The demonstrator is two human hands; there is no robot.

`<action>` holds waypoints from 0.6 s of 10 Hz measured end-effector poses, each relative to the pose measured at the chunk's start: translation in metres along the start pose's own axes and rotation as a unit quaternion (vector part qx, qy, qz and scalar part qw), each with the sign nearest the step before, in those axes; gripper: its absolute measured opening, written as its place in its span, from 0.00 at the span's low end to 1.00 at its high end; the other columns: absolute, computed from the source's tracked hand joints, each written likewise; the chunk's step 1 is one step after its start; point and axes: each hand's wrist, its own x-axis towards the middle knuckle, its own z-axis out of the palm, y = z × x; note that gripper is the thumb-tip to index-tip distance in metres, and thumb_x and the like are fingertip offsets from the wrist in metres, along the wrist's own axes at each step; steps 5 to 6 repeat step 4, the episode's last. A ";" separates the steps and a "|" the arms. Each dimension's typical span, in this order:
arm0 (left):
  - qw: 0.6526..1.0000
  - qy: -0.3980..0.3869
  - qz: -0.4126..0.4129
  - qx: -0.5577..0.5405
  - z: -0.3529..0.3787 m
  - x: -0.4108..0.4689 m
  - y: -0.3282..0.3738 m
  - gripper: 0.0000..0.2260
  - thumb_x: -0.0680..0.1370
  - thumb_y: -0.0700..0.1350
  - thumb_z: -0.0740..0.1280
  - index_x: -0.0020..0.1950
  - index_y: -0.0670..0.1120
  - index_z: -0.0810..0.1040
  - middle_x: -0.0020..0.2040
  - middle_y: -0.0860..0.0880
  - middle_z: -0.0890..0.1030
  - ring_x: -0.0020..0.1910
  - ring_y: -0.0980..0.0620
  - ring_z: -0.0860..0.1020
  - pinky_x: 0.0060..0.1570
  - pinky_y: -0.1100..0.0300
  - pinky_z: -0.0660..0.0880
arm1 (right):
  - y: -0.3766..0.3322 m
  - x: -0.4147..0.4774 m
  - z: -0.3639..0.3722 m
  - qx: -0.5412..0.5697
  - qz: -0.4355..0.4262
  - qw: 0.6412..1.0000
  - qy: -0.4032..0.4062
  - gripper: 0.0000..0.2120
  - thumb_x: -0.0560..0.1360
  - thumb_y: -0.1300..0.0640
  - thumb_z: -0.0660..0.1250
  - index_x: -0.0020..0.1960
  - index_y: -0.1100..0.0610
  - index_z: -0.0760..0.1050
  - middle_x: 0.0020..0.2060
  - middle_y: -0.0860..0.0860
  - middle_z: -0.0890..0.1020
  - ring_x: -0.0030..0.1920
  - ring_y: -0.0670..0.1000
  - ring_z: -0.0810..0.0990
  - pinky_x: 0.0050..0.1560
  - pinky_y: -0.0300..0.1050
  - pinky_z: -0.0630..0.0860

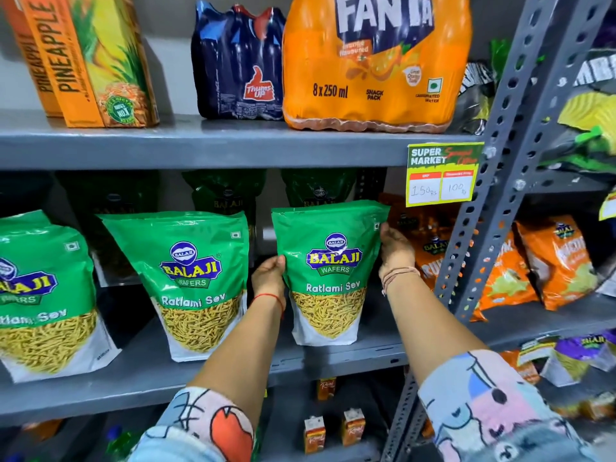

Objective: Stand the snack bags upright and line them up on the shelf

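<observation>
Three green Balaji Ratlami Sev bags stand upright along the front of the grey middle shelf (350, 356). The right bag (328, 271) is held between both hands: my left hand (269, 278) presses its left edge and my right hand (395, 250) cups its right edge. The middle bag (193, 281) stands alone just to the left. The left bag (43, 295) is partly cut off by the frame edge. More green bags (226, 191) stand in shadow behind the front row.
Orange snack bags (433, 251) sit right of the held bag, behind a perforated grey upright (480, 228). A yellow price tag (441, 175) hangs from the upper shelf, which carries a Fanta pack (376, 61), a Thums Up pack (238, 65) and pineapple juice cartons (90, 58). Small juice cartons (333, 428) stand below.
</observation>
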 end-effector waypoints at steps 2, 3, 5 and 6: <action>1.000 -0.020 -0.004 0.000 -0.001 -0.004 0.002 0.15 0.77 0.36 0.60 0.62 0.33 0.72 0.54 0.44 0.75 0.38 0.53 0.74 0.43 0.62 0.72 | 0.002 -0.002 -0.002 0.010 -0.003 1.000 -0.010 0.09 0.76 0.57 0.62 0.38 0.54 0.76 0.22 0.40 0.82 0.27 0.42 0.80 0.35 0.38 0.75; 0.998 -0.068 0.002 0.017 -0.009 -0.005 0.006 0.16 0.77 0.36 0.59 0.64 0.34 0.69 0.55 0.45 0.76 0.42 0.52 0.76 0.44 0.65 0.73 | -0.001 -0.011 0.000 0.012 -0.004 1.000 -0.029 0.08 0.76 0.58 0.62 0.50 0.59 0.77 0.32 0.45 0.85 0.35 0.45 0.81 0.42 0.42 0.77; 0.993 -0.070 0.030 0.095 -0.027 -0.028 0.000 0.18 0.77 0.37 0.61 0.66 0.36 0.68 0.65 0.40 0.75 0.57 0.50 0.74 0.56 0.63 0.70 | 0.006 -0.048 -0.011 -0.041 -0.020 0.999 0.003 0.17 0.76 0.60 0.61 0.64 0.64 0.69 0.55 0.52 0.77 0.54 0.49 0.74 0.58 0.41 0.67; 0.993 -0.070 0.030 0.095 -0.027 -0.028 0.000 0.18 0.77 0.37 0.61 0.66 0.36 0.68 0.65 0.40 0.75 0.57 0.50 0.74 0.56 0.63 0.70 | 0.006 -0.048 -0.011 -0.041 -0.020 0.999 0.003 0.17 0.76 0.60 0.61 0.64 0.64 0.69 0.55 0.52 0.77 0.54 0.49 0.74 0.58 0.41 0.67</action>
